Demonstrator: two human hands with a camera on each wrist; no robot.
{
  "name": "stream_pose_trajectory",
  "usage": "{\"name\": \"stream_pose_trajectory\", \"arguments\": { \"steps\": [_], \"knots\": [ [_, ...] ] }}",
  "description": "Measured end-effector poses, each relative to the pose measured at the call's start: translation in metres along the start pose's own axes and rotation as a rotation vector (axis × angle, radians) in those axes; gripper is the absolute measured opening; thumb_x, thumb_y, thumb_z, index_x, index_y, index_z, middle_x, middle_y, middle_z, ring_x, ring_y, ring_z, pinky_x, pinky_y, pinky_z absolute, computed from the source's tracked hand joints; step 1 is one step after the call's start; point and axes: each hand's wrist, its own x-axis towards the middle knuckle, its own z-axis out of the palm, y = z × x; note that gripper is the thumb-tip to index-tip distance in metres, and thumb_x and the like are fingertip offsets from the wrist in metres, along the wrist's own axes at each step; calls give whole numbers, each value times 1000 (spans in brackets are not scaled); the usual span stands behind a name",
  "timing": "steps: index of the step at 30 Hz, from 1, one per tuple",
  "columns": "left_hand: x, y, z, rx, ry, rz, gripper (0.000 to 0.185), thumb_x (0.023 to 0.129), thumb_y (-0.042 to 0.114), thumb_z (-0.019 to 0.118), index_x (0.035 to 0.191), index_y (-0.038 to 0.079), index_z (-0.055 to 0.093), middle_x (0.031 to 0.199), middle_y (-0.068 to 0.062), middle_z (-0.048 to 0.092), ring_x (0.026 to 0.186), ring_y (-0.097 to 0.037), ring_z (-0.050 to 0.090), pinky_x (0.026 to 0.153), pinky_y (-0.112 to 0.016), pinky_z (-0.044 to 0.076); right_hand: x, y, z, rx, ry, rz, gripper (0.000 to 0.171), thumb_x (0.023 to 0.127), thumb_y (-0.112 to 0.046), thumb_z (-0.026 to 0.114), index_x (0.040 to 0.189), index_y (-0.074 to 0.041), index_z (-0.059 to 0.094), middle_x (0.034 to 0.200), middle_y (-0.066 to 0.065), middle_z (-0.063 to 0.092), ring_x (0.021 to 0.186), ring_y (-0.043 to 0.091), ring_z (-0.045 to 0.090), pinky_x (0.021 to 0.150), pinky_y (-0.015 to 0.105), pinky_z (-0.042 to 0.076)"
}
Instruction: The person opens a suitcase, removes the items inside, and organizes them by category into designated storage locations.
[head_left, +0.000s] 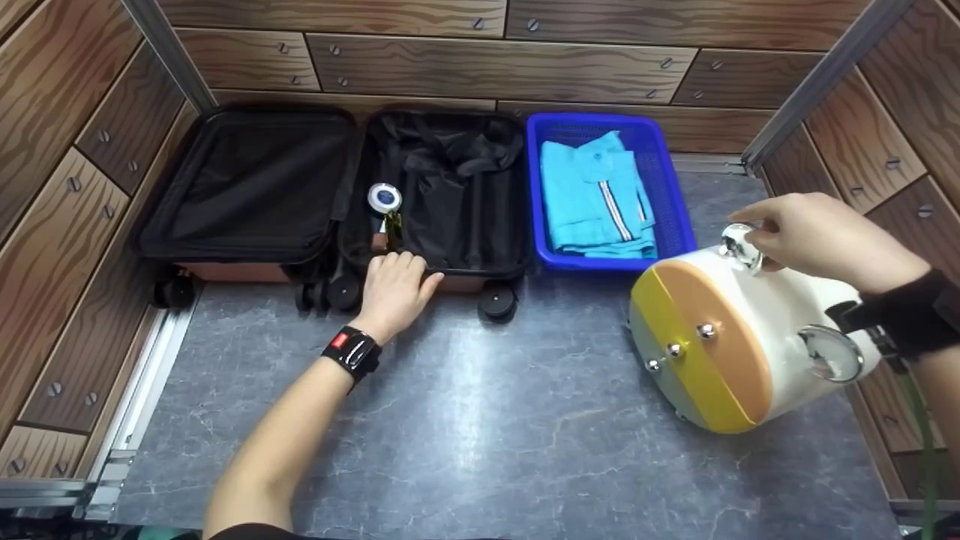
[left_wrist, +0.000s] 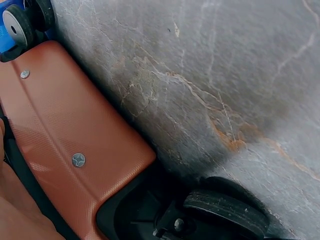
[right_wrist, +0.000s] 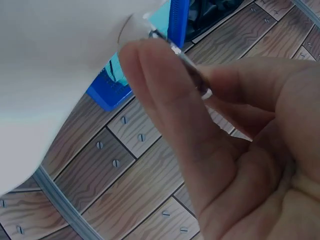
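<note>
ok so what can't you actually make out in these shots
- Head view: the small items in the open suitcase are too small to identify.
- Left wrist view: the left hand is cut off at the edge; only suitcase shell and a wheel show.
- Right wrist view: the right hand hides the shiny knob it pinches, blurred.

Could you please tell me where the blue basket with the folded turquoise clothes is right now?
In the head view the blue basket stands at the back, against the wooden wall, right of the open suitcase and behind the white drum-shaped object.
</note>
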Motion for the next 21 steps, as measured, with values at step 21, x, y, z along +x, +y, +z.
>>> {"name": "stream_pose_trajectory", "arguments": {
  "steps": [21],
  "knots": [
    [1, 1, -1, -5, -16, -8, 45, 106, 49, 48, 91, 8, 60, 91, -10, 60, 90, -34, 56, 85, -47, 40, 22, -29, 7, 231, 11, 91, 41, 102, -19, 58, 133, 7, 61, 92, 12, 75, 72, 19, 75, 70, 25, 55]
  ]
}}
